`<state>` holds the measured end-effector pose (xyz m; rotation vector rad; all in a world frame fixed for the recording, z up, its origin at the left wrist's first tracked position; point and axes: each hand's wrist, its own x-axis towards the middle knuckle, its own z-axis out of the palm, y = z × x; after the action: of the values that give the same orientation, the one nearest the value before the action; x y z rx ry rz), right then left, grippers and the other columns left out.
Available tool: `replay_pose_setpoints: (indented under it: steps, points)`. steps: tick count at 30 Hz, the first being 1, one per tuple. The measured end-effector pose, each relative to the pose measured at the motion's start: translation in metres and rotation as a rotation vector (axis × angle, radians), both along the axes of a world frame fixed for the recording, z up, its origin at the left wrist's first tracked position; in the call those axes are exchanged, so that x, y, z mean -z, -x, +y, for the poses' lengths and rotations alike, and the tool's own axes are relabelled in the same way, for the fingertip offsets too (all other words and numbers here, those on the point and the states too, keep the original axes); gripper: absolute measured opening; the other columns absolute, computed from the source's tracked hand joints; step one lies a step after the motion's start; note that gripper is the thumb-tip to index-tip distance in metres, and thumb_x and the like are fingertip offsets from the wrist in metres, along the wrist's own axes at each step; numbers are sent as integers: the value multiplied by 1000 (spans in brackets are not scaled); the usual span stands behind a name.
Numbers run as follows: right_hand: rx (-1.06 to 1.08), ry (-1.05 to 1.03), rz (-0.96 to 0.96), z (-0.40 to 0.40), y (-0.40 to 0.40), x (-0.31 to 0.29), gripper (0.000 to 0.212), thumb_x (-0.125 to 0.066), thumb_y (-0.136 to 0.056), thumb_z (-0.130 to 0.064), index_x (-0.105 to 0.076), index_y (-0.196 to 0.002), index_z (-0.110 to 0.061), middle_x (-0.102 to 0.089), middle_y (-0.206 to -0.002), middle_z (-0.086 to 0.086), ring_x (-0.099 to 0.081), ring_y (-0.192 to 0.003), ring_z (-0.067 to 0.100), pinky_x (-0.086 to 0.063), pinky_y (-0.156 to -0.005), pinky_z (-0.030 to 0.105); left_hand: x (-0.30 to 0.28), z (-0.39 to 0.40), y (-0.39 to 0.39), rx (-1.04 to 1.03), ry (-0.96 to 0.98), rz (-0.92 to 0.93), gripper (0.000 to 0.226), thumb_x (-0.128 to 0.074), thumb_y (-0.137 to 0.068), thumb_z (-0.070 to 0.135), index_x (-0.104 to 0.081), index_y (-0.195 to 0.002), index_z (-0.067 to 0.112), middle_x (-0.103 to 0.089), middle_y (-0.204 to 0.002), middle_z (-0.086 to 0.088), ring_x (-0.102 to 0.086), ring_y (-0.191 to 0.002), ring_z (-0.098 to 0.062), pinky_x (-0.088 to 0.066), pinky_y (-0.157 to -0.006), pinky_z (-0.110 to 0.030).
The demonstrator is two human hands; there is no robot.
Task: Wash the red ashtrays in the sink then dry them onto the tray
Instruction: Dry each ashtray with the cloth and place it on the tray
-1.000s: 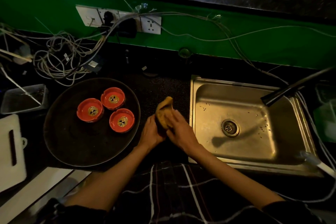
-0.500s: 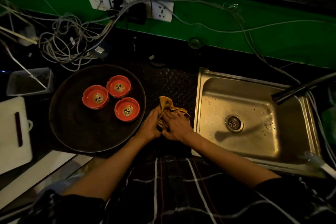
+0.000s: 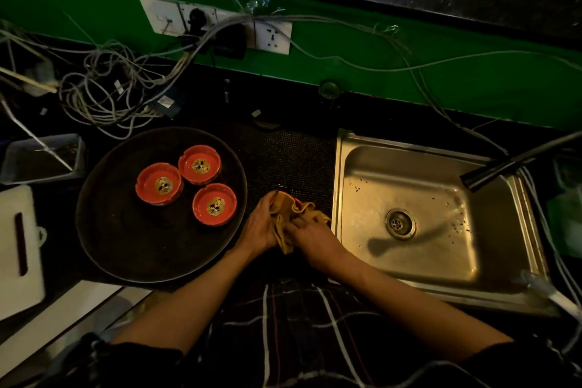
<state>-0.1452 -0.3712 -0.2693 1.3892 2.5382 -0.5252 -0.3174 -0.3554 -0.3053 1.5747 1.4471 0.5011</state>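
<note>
Since half a second ago the yellow cloth [image 3: 288,220] has come lower and lies more spread between the two hands, and they have barely shifted on the bench [image 3: 283,151]. The left hand [image 3: 259,227] grips the cloth's left edge with curled fingers; the right hand [image 3: 307,231] pinches its bunched folds from the other side. Holding it from both sides looks like a way to fold or wring it, now that drying seems finished.

Taking the sink [image 3: 343,167] as the landmark: both hands and the cloth sit just left of its left rim, over the dark bench. Further left lies the round dark tray [image 3: 104,242], and in it stand three red ashtrays, upright and close together in its far half: one nearest the sink [image 3: 214,204], one behind it [image 3: 200,164], one furthest from the sink [image 3: 159,183]. Each shows a pale printed emblem inside and nothing else. Putting them there keeps them away from the wet basin, which holds only dark specks around the drain [image 3: 400,224]. The tap [image 3: 491,168] reaches over the sink's far right corner; no water can be seen running.
</note>
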Motion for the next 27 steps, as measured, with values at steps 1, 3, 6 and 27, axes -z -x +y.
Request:
replay_pose_setpoints:
  steps: [1,3,6,27]
  points:
    - [35,3,51,-1,-4,0,42,-62,-85,-21,-59,-126,-21,-63,-124,4,-54,-120,27,-41,-98,42,-1,-1,0,-7,2,-3,117,-65,-59,65,-24,-154,10,-35,-155,-6,-41,-138,-19,-30,-109,-24]
    - [192,39,196,0,-11,-8,40,-63,-80,-17,-64,-120,-25,-66,-120,2,-61,-111,25,-49,-90,33,-2,-3,-1,-28,2,17,112,-63,-64,63,-23,-154,9,-36,-155,-10,-41,-139,-24,-28,-108,-21]
    - [562,109,326,10,-32,-31,31,-61,-82,-12,-69,-109,-25,-73,-101,1,-68,-92,21,-45,-70,21,-5,-6,-6,-62,18,44,116,-84,-67,42,-16,-156,11,-29,-157,-12,-35,-142,-29,-29,-112,-32]
    - [168,-12,-61,11,38,25,81,-58,-85,-28,-24,-152,3,-38,-152,23,-36,-140,38,-27,-118,46,-22,18,14,182,93,92,134,-70,-56,56,5,-156,6,-26,-161,-15,-32,-146,-24,-27,-121,-36]
